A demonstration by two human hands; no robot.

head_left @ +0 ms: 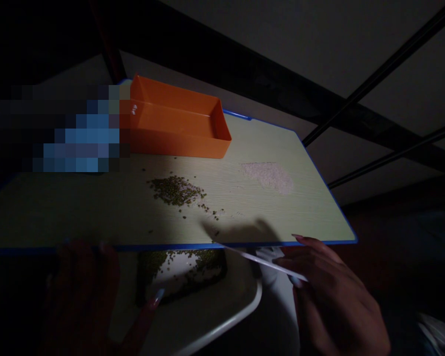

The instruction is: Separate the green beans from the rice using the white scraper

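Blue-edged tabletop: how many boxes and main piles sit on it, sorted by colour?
Orange box: 1
Mostly green pile: 1
Pale pile: 1
Total: 3

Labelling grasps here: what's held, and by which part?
The right hand holds a thin white strip by its right end, between thumb and fingers. No held thing shows in the left hand.

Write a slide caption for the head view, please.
Right hand holding a thin white implement near a tabletop bearing green grains, pale grains and an orange box.
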